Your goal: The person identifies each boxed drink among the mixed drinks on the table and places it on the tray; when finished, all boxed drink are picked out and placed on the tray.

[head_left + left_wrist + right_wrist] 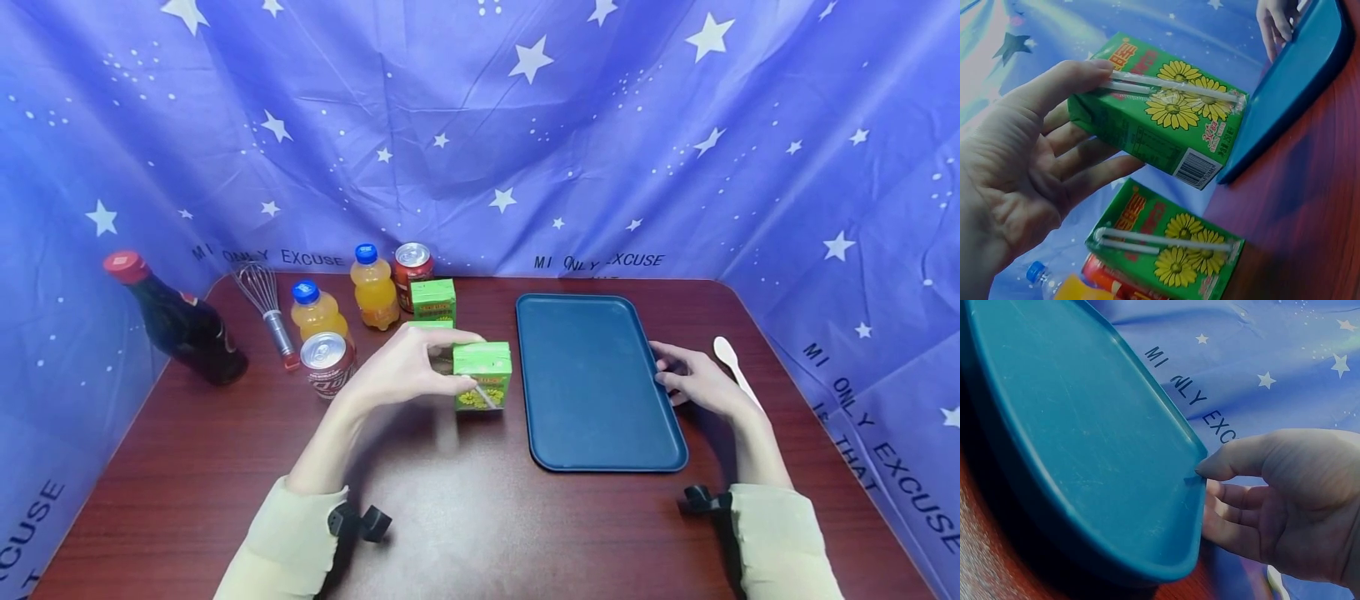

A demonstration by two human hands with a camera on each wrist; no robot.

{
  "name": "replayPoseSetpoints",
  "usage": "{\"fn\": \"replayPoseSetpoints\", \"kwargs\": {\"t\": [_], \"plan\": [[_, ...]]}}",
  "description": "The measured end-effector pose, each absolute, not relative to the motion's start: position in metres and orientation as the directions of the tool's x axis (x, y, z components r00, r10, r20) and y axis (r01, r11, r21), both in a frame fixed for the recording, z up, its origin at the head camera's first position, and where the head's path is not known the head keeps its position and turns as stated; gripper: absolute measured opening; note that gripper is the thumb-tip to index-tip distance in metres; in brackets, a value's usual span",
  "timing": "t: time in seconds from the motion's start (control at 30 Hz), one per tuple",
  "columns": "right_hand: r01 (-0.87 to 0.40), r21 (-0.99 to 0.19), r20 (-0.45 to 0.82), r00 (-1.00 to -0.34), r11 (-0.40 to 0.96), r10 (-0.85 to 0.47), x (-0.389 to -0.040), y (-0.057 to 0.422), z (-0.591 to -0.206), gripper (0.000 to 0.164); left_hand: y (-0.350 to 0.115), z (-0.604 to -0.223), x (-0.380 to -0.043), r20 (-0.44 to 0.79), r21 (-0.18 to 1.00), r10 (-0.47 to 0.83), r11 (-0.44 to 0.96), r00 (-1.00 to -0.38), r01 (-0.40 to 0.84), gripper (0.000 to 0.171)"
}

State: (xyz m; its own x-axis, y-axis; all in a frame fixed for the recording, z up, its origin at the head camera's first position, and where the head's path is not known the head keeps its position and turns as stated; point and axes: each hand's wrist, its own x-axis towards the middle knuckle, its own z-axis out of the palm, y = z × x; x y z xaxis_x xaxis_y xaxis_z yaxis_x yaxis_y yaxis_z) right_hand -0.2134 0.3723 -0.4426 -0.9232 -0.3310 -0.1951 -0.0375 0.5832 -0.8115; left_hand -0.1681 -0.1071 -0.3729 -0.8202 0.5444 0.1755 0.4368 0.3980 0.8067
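Observation:
In the head view my left hand (pixel 401 367) grips a green drink carton (pixel 482 379) just left of the tray. The left wrist view shows the carton (pixel 1166 103) tilted, its yellow flowers and wrapped straw in sight, with my thumb on the straw side and fingers around the back. A second carton (pixel 1166 240) stands below it there. At the blue tray's (pixel 600 383) right side, my right hand (pixel 697 379) pinches the rim. Seen from the right wrist, the thumb lies on the tray's edge (pixel 1141 362) and the other fingers curl against its outer side.
Behind my left hand stand another green carton (pixel 433 300), a red can (pixel 413 271) and an orange juice bottle (pixel 375 292). Further left are a second juice bottle (pixel 318 312), a can (pixel 327 367), a whisk (pixel 270 308) and a dark bottle (pixel 183 329). A white spoon (pixel 735 367) lies at right.

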Motion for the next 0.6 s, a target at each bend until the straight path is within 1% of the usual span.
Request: {"fn": "replayPoseSetpoints", "kwargs": {"t": [0.23,0.47,0.6], "plan": [[-0.046,-0.812,-0.192,-0.920,0.581,-0.341,-0.214,0.373,-0.444,0.063,-0.094,-0.370,-0.176,0.209,0.791,0.527,0.404,-0.824,0.459,0.045],[-0.047,-0.810,-0.190,-0.922,0.584,-0.337,-0.214,0.373,-0.444,0.063,-0.076,-0.361,-0.186,0.200,0.827,0.510,0.370,-0.837,0.424,0.048],[-0.049,-0.810,-0.185,-0.924,0.584,-0.334,-0.214,0.372,-0.444,0.063,-0.066,-0.358,-0.194,0.204,0.827,0.488,0.378,-0.848,0.417,0.050]]}}
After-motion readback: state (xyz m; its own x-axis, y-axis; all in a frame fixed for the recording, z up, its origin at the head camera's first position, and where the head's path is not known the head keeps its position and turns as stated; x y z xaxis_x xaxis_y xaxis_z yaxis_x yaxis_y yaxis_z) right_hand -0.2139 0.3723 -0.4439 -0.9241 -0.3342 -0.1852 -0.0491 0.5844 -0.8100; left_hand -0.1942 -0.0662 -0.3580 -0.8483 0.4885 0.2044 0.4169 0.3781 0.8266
